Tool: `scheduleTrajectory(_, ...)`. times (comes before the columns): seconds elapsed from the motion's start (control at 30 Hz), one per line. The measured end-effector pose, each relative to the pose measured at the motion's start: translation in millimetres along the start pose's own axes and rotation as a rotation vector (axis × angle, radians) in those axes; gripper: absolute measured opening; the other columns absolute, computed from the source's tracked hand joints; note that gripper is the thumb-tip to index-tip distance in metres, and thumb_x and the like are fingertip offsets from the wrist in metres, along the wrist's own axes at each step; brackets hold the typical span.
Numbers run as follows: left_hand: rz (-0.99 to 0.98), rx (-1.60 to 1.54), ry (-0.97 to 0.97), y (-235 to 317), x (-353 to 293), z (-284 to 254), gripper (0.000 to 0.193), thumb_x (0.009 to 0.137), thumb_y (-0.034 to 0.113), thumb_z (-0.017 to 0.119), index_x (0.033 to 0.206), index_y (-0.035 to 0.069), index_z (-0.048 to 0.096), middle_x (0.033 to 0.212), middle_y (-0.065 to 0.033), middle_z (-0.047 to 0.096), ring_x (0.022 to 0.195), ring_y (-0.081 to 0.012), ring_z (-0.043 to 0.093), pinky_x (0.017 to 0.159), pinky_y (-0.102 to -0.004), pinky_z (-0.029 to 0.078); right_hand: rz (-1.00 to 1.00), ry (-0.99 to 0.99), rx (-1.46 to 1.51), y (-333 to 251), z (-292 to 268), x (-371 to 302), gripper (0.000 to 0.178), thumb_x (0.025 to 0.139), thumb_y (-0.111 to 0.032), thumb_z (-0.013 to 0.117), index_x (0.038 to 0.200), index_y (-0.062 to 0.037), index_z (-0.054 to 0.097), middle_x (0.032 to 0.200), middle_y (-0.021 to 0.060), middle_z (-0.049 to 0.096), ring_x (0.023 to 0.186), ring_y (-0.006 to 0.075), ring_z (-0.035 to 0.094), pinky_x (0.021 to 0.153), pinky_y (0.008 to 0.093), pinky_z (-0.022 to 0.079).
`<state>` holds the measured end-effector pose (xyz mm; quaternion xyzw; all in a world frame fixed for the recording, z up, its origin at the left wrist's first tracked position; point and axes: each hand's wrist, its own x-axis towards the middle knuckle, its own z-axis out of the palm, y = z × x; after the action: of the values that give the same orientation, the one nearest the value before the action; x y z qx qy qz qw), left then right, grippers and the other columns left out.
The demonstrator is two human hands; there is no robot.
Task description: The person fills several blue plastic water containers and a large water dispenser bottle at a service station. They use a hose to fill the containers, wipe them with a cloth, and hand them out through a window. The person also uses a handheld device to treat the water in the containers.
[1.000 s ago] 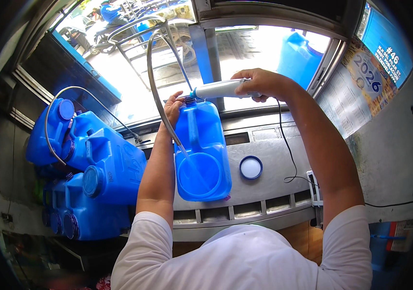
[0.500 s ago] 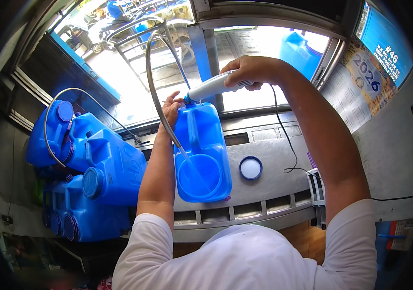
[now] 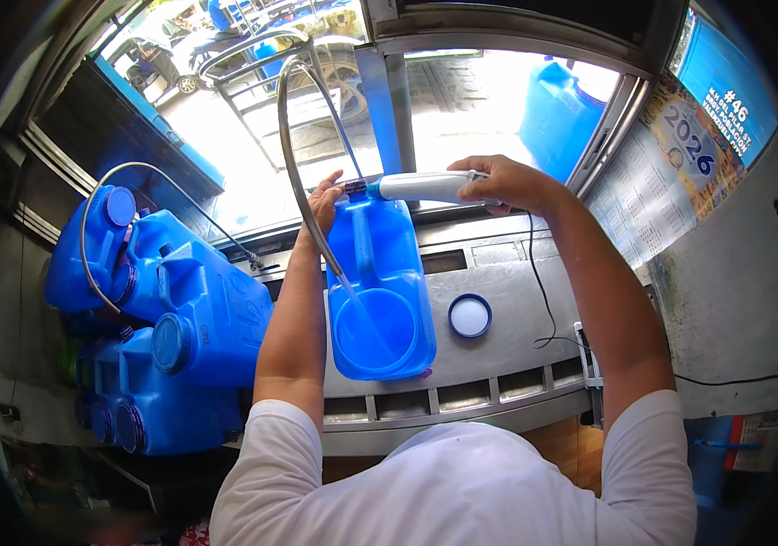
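A blue water jug rests on the metal counter, its wide mouth toward me and its small spout at the far end. My left hand is closed at the dark spout cap, fingertips against its side. My right hand grips a grey corded heat gun from the right, its blue nozzle up against the cap. A clear hose arches over and runs down into the wide mouth, where water seems to stream in. Right of the jug lies a blue-rimmed lid, white inside up.
Several blue jugs are stacked at the left, with another hose curving over them. The heat gun's black cord trails across the counter. Beyond the window frame stand another blue jug and a metal cart.
My right hand has lowered and shifted right, turning the heat gun from a slant to nearly level, aimed at the cap from the side. The left fingers have closed in on the cap.
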<state>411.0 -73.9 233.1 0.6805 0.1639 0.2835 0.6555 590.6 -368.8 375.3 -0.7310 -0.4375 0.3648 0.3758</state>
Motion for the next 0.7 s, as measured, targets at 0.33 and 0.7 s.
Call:
scheduleTrajectory(0.33, 0.061, 0.064, 0.062, 4, -9, 9, 0.053, 0.096, 0.035, 0.039, 0.131, -0.005, 0.046, 0.108, -0.0201, 0.061, 0.094, -0.0229, 0.061, 0.085, -0.033, 0.05, 0.004, 0.025, 0.127, 8, 16, -18, 0.059, 0.076, -0.021, 0.069, 0.13, -0.0034, 0.052, 0.079, 0.0074, 0.059, 0.054, 0.0094, 0.049, 0.049, 0.0234, 0.042)
scheduleTrajectory(0.7, -0.029, 0.351, 0.123, 28, -11, 10, 0.078, 0.092, 0.063, 0.04, 0.122, -0.007, 0.053, 0.104, -0.0207, 0.063, 0.101, -0.025, 0.06, 0.091, -0.0335, 0.046, -0.032, 0.002, 0.179, 9, 28, -24, 0.061, 0.079, -0.02, 0.07, 0.133, -0.0047, 0.049, 0.084, 0.008, 0.06, 0.06, 0.0093, 0.052, 0.055, 0.0242, 0.046)
